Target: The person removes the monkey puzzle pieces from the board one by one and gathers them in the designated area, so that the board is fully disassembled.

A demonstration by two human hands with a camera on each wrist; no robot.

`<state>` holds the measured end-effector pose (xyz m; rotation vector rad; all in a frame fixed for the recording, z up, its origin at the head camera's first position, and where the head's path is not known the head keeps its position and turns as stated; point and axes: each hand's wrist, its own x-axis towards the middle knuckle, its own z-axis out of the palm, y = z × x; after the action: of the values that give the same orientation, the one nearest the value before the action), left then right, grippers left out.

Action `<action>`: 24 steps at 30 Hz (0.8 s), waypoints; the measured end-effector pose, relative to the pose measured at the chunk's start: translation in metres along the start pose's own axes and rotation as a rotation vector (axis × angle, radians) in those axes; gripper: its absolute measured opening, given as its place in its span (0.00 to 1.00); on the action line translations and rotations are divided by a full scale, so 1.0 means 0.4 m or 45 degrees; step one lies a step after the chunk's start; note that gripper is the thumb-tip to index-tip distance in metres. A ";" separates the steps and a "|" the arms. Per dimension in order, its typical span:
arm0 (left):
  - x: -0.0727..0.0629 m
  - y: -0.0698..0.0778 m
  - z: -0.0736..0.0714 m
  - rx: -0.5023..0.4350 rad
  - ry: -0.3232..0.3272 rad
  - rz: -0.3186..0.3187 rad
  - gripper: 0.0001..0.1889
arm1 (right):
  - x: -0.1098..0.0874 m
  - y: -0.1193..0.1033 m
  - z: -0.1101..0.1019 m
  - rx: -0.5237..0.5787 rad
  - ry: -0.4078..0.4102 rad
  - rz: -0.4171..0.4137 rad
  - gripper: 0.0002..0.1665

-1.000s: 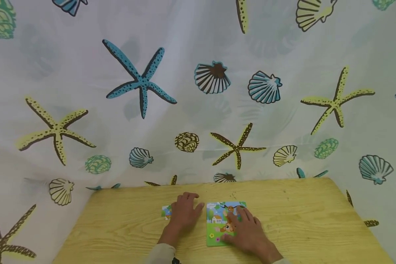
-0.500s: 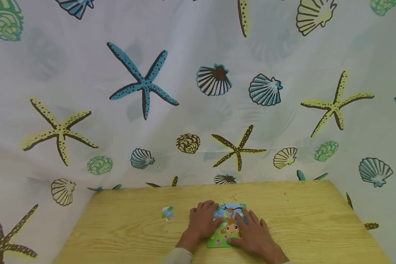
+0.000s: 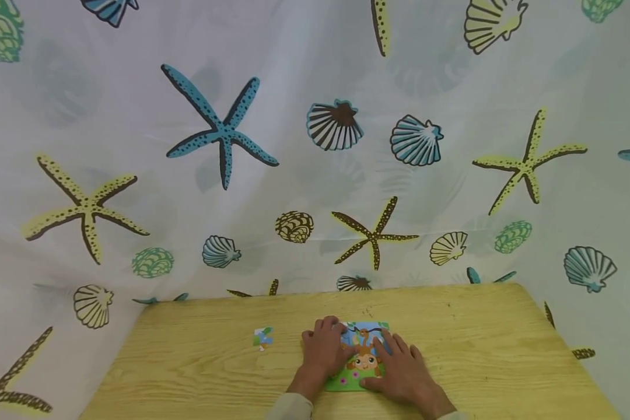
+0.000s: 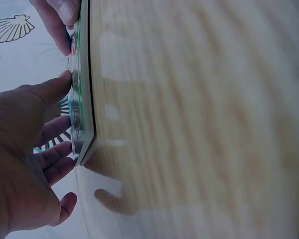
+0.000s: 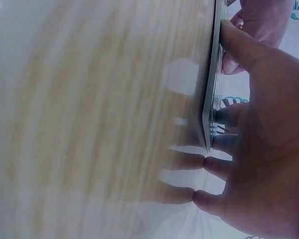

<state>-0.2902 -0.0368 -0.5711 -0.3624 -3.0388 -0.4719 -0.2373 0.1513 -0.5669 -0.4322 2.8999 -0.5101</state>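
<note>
A square jigsaw puzzle [image 3: 364,364] with a hanging monkey on blue and green lies flat on the wooden table, partly hidden by both hands. My left hand [image 3: 321,353] is over its left side; in the left wrist view its thumb [image 4: 56,88] and several fingertips touch the picture face near the board's edge [image 4: 91,109]. Across the right side lies my right hand [image 3: 403,370], fingers spread and thumb at the lower part. In the right wrist view, its outer two fingertips reach past the board's corner [image 5: 207,132] to the table.
Left of the puzzle, a small group of loose jigsaw pieces [image 3: 263,337] lies on the wooden table [image 3: 199,361]. A white curtain [image 3: 294,175] printed with starfish and shells hangs behind the table and along both sides.
My left hand has moved right, from beside the loose pieces onto the puzzle's left side, uncovering those pieces. The right hand has stayed on the puzzle's right side.
</note>
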 end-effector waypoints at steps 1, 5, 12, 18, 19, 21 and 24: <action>0.000 0.004 -0.002 -0.021 0.000 -0.012 0.25 | 0.000 0.000 0.000 -0.003 -0.003 0.001 0.55; 0.008 0.014 0.000 -0.109 -0.009 -0.084 0.24 | -0.001 0.003 -0.003 -0.004 -0.020 0.005 0.55; 0.026 0.024 0.006 -0.203 0.000 -0.158 0.19 | -0.001 -0.001 -0.013 -0.007 -0.040 0.030 0.55; 0.024 0.022 0.011 -0.269 0.068 -0.130 0.12 | 0.000 -0.004 -0.018 -0.007 -0.038 0.037 0.55; 0.023 0.021 0.013 -0.289 0.080 -0.129 0.10 | -0.001 -0.004 -0.018 -0.003 -0.037 0.037 0.55; 0.023 0.018 0.015 -0.334 0.109 -0.123 0.09 | -0.001 -0.003 -0.017 -0.005 -0.042 0.034 0.55; 0.026 0.010 0.016 -0.386 0.142 -0.112 0.08 | 0.000 -0.002 -0.016 -0.008 -0.039 0.035 0.55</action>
<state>-0.2994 -0.0289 -0.5753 -0.2053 -2.8837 -0.9300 -0.2382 0.1525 -0.5605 -0.3969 2.8750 -0.4858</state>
